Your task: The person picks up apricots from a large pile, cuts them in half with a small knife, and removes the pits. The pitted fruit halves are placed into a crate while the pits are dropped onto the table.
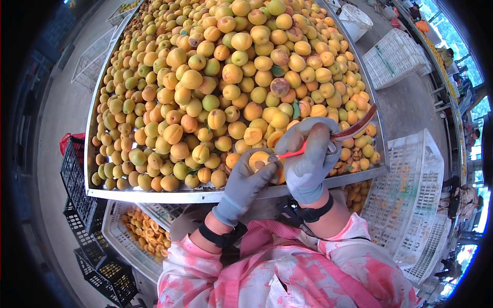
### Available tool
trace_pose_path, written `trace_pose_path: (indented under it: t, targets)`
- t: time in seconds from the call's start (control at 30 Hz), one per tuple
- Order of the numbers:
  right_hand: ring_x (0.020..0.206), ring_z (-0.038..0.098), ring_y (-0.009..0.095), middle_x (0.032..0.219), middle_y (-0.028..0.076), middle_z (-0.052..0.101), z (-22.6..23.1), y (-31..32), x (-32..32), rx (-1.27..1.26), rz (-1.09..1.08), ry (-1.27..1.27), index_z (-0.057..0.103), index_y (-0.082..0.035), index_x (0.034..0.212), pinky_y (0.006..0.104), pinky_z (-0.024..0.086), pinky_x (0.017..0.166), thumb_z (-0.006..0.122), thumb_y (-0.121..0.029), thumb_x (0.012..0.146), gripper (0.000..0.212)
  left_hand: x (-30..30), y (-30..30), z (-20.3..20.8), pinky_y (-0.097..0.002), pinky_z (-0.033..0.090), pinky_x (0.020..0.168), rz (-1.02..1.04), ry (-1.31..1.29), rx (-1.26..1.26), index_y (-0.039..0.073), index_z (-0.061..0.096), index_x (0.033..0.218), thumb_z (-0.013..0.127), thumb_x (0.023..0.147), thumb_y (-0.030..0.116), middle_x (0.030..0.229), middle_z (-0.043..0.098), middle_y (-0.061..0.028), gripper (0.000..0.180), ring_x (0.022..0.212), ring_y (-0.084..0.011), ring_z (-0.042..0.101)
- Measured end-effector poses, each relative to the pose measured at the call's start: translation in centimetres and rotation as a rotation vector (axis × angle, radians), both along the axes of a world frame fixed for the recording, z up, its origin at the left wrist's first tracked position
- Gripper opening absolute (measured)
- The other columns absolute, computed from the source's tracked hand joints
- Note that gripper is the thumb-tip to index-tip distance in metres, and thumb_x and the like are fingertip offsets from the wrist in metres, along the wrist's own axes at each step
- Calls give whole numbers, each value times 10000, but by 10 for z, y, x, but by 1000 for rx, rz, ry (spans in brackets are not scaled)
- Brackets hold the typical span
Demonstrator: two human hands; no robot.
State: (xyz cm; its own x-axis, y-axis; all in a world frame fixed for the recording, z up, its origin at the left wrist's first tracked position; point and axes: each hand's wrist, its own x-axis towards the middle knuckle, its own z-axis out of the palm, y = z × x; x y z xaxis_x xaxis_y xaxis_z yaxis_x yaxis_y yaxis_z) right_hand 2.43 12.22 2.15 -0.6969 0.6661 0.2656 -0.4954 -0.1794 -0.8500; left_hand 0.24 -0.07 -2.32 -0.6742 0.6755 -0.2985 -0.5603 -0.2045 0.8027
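A great heap of yellow-orange apricots [192,79] fills the metal-rimmed table [154,196] in front of me. At its near edge my left hand [244,179], in a grey glove, is closed round a cut apricot [258,160] whose orange flesh shows. My right hand [312,156], gloved too, grips a red-handled pitting tool [296,152]. The tool's small metal tip meets the apricot beside my left fingertips. A long curved reddish-brown piece [357,127] sticks out past my right knuckles; whether it belongs to the tool I cannot tell.
Below the table at left, a white crate [114,226] holds apricot halves [146,233]. Black crates [79,177] stand further left. White crates [405,200] stand at right, more [395,57] behind them, near a white bucket [355,20]. People work along the far right.
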Motion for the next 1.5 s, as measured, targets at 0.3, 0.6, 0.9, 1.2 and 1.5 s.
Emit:
trace_pose_path:
  t: [0.3, 0.6, 0.9, 1.2, 1.5]
  targets:
    - [573, 575, 160, 660, 71, 612, -8, -10, 0, 356, -5, 56, 559, -4, 741, 279, 453, 550, 534, -19, 816, 80, 12, 13, -4, -235, 487, 760, 235, 234, -122, 9, 521, 1094, 703, 817, 104, 962, 617, -50, 344, 857, -94, 578]
    - [580, 572, 222, 704, 88, 610, -21, -13, -1, 476, -35, 65, 595, -17, 758, 315, 469, 554, 615, -32, 776, 31, 18, 22, -28, -292, 490, 743, 382, 512, -304, 17, 539, 1081, 719, 774, 139, 888, 638, -107, 376, 820, -140, 597]
    - [525, 537, 189, 652, 73, 572, -14, -13, -6, 554, -40, -14, 581, -22, 775, 303, 421, 488, 635, -24, 769, 54, 18, 19, -48, -358, 504, 694, 334, 746, -545, 28, 530, 1080, 713, 781, 189, 843, 650, -196, 386, 779, -288, 658]
    - [561, 556, 193, 660, 71, 578, -25, -10, -7, 379, 72, -127, 592, -5, 793, 299, 444, 545, 656, -25, 777, 68, 15, 27, -51, -364, 503, 714, 344, 648, -476, 13, 515, 1092, 730, 767, 236, 869, 643, -200, 449, 817, -300, 656]
    - [473, 434, 34, 633, -29, 508, -14, -2, -15, -52, 231, -55, 552, -22, 823, 192, 332, 427, 594, -113, 913, 134, 14, 24, -39, -313, 492, 757, 239, 527, -374, 4, 525, 1087, 695, 796, 165, 922, 632, -126, 374, 854, -202, 615]
